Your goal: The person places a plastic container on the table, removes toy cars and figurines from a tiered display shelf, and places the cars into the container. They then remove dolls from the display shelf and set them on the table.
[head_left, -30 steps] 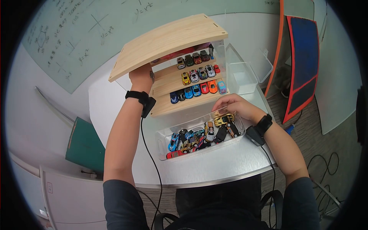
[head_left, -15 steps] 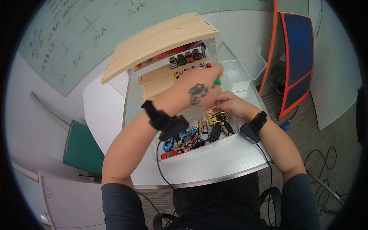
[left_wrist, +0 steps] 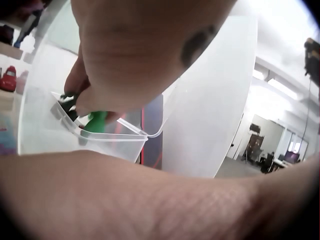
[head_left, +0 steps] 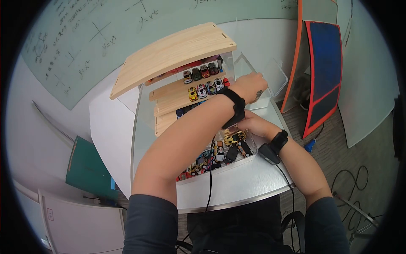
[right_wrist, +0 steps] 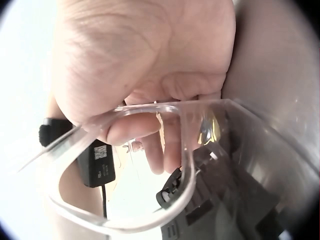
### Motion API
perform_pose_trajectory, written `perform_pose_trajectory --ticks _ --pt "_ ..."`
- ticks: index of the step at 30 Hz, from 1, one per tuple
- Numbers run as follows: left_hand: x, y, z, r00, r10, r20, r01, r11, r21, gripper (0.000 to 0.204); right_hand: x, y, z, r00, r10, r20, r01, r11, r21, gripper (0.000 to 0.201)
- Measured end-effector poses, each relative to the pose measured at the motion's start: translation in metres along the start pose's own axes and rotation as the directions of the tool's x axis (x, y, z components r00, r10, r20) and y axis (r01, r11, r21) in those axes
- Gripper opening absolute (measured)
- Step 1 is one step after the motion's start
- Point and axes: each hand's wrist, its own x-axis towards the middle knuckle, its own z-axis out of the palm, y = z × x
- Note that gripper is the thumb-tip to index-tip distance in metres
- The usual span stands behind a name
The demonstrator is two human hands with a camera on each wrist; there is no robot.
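Left hand: the left hand (head_left: 250,86) reaches across the body, over the right forearm, to the small clear box (head_left: 263,101) beside the display case; its fingers pinch a small green toy car (left_wrist: 96,121) held just over the box's rim.
Green car: under the fingertips, at the near corner of the box; only part of it shows, so its exact shape is hard to tell.
Right hand: the right hand (head_left: 250,123) sits below the left wrist, at the far end of the clear tray (head_left: 252,149); its fingers curl over the tray's rim, and it seems to grip the rim rather than a car.
Tray: toy cars piled loose inside, a gold car (head_left: 235,137) just by the right hand's fingers.
Display case: the wooden-topped case (head_left: 173,55) stands beyond both hands, rows of cars on its shelves.
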Motion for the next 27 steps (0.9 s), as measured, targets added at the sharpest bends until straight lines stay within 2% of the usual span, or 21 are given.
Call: perform_pose_trajectory --ticks 1,2,4,6,7,8,9,11,12,13,15,17,18,19,20,21,23,24,26,27 --pt "-0.001 0.003 -0.005 0.997 -0.022 0.073 0.027 0.997 -0.074 0.015 0.001 0.001 -0.004 1.000 0.000 0.000 0.000 1.000 0.001 0.036" --pt "-0.003 0.005 -0.010 0.997 -0.019 0.078 0.025 0.997 -0.074 0.015 0.004 0.003 -0.009 0.999 0.032 0.016 -0.031 0.998 -0.058 0.035" --pt "-0.020 0.013 -0.028 0.987 0.078 -0.139 -0.099 0.984 -0.150 0.017 0.002 0.005 -0.007 0.997 0.068 0.039 -0.063 0.992 -0.108 0.034" --pt "-0.054 0.031 -0.060 0.973 0.075 -0.220 -0.108 0.984 -0.140 0.014 -0.003 -0.006 0.002 0.998 0.061 -0.013 -0.062 0.997 -0.036 0.034" --pt "-0.070 0.031 -0.069 0.964 0.119 -0.240 -0.140 0.988 -0.073 0.011 -0.003 -0.006 0.002 1.000 -0.009 0.015 0.010 0.999 -0.031 0.031" --pt "-0.092 0.031 -0.077 0.942 0.124 -0.312 -0.139 0.990 -0.026 0.009 -0.002 -0.005 0.001 1.000 -0.016 0.022 0.016 1.000 -0.025 0.031" --pt "-0.112 0.029 -0.085 0.935 0.076 -0.347 -0.087 0.996 -0.017 0.011 0.001 -0.005 -0.001 0.998 0.003 0.064 -0.001 1.000 -0.026 0.032" --pt "-0.150 0.015 -0.090 0.927 -0.124 -0.355 0.145 0.989 0.033 0.015 0.004 -0.005 -0.004 0.994 0.017 0.107 -0.015 1.000 -0.026 0.032" --pt "-0.164 0.001 -0.091 0.901 -0.220 -0.373 0.259 0.964 0.058 0.016 0.005 -0.005 -0.004 0.994 0.020 0.108 -0.013 0.998 -0.065 0.038" --pt "-0.177 -0.014 -0.091 0.864 -0.314 -0.394 0.372 0.925 0.080 0.017 0.006 -0.005 -0.004 0.994 0.026 0.110 -0.014 0.994 -0.104 0.043" --pt "-0.196 -0.053 -0.086 0.680 -0.606 -0.413 0.680 0.732 0.044 0.020 0.006 -0.005 -0.002 0.994 0.021 0.103 -0.012 0.996 -0.088 0.043" --pt "-0.222 -0.112 -0.067 0.692 -0.476 -0.543 0.628 0.768 0.125 0.024 0.006 -0.005 -0.002 0.995 0.011 0.094 -0.004 0.997 -0.080 0.044" --pt "-0.224 -0.128 -0.062 0.689 -0.473 -0.549 0.628 0.768 0.127 0.024 0.005 -0.005 -0.002 0.995 0.003 0.104 0.005 0.997 -0.074 0.037" --pt "-0.222 -0.137 -0.062 0.643 -0.649 -0.406 0.724 0.688 0.046 0.026 0.005 -0.005 -0.003 0.994 -0.005 0.112 0.013 0.998 -0.068 0.030" --pt "-0.220 -0.145 -0.063 0.565 -0.790 -0.238 0.811 0.584 -0.013 0.028 0.005 -0.005 -0.002 0.994 -0.009 0.112 0.018 0.997 -0.074 0.030" --pt "-0.216 -0.153 -0.062 0.566 -0.787 -0.244 0.810 0.587 -0.014 0.028 0.005 -0.004 -0.002 0.995 -0.004 0.099 0.013 0.996 -0.083 0.030" --pt "-0.202 -0.152 -0.066 0.500 -0.865 0.051 0.866 0.499 -0.030 0.028 0.004 -0.004 -0.002 0.996 0.002 0.085 0.006 0.996 -0.094 0.030" --pt "-0.198 -0.150 -0.066 0.500 -0.864 0.050 0.866 0.499 -0.032 0.028 0.004 -0.004 -0.001 0.997 0.004 0.083 0.002 0.997 -0.075 0.031" --pt "-0.189 -0.144 -0.070 0.294 -0.951 0.100 0.932 0.262 -0.250 0.028 0.004 -0.004 -0.001 0.997 0.008 0.083 -0.002 0.998 -0.061 0.031" --pt "-0.198 -0.159 -0.057 0.293 -0.951 0.100 0.932 0.261 -0.252 0.028 0.004 -0.003 -0.002 0.997 0.009 0.082 -0.004 0.998 -0.059 0.031"
